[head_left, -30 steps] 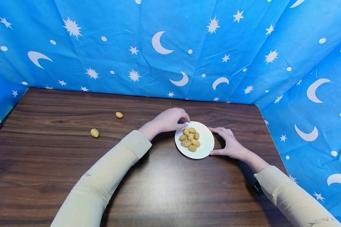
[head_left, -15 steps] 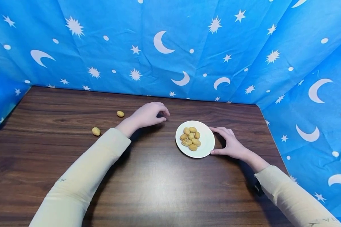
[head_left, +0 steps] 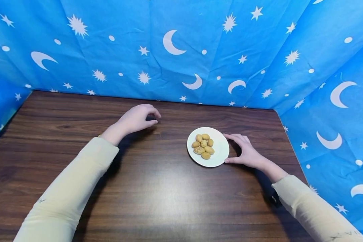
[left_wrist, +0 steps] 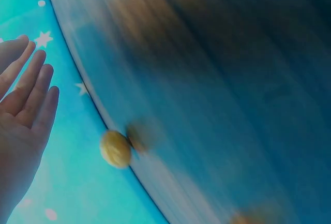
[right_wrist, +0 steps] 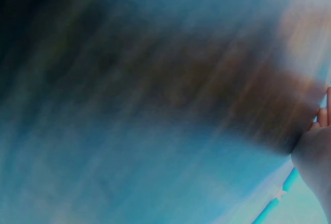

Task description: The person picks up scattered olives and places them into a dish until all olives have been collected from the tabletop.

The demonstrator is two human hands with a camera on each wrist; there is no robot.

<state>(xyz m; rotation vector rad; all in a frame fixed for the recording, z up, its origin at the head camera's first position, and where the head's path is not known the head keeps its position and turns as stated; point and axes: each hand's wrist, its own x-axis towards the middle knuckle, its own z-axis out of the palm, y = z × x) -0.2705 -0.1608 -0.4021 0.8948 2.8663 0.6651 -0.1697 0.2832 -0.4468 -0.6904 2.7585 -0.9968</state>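
Note:
My left hand (head_left: 138,118) is over the left-middle of the table, fingers loosely bent and nothing in them. In the left wrist view its fingers (left_wrist: 39,92) are extended, and a small yellow potato (left_wrist: 116,149) lies near the table's edge. The left forearm hides most of the loose potatoes in the head view; only a sliver of one potato (head_left: 100,135) shows at the cuff. My right hand (head_left: 245,152) touches the right rim of a white plate (head_left: 222,148), thumb and fingers spread apart along it. Several small potatoes (head_left: 203,143) are clustered on the plate's left half.
The dark wood-grain table (head_left: 169,201) reflects a bright glare in front of the plate. A blue curtain (head_left: 139,33) with moons and stars stands along the back and sides. The right wrist view is mostly a blurred table surface (right_wrist: 155,79).
My left hand has moved away from the plate to the left, its forearm now covering the loose potatoes. The right hand stays at the plate's rim, and the potatoes on it lie unchanged.

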